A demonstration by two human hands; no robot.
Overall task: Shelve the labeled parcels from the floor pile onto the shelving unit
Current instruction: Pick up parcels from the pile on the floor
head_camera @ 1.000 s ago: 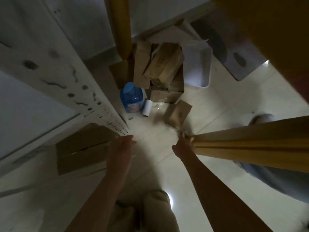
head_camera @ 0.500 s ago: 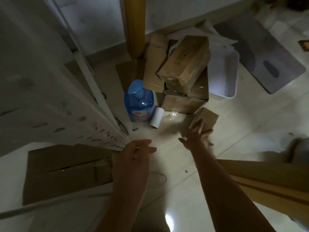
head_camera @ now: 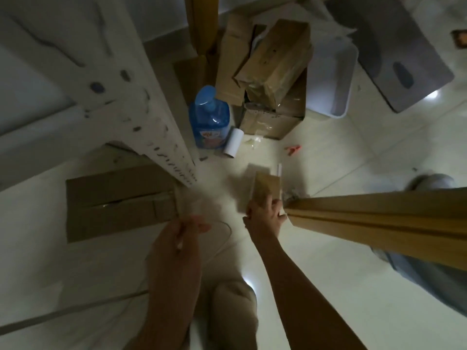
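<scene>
My right hand [head_camera: 265, 215] has its fingers and thumb curled round the lower end of a small brown parcel [head_camera: 267, 188]. The parcel stands on end, pointing toward twelve o'clock from my knuckles. It is motion-blurred, so I can't read any label on it. A pale strip shows along its upper right edge.

My left hand [head_camera: 177, 236] sits at about nine o'clock from the right one, well apart from it. Its fingers are bent in and the thumb lies close against the forefinger. It may be pinching something thin, but in this dim light I cannot tell.

The rest of the floor pile [head_camera: 275, 72], a heap of brown boxes leaning on each other, lies at twelve o'clock from the parcel. A blue bottle [head_camera: 211, 120] and a white roll [head_camera: 233, 142] touch each other at the pile's seven o'clock. A white bin [head_camera: 331, 79] sits at its three o'clock.

The shelving unit [head_camera: 161, 137] shows as a white slotted upright running toward ten o'clock. A flat cardboard box [head_camera: 118, 200] lies below it, at ten o'clock from my left hand. Long yellow-brown boards [head_camera: 379, 218] reach in from three o'clock, their ends just beside my right hand.
</scene>
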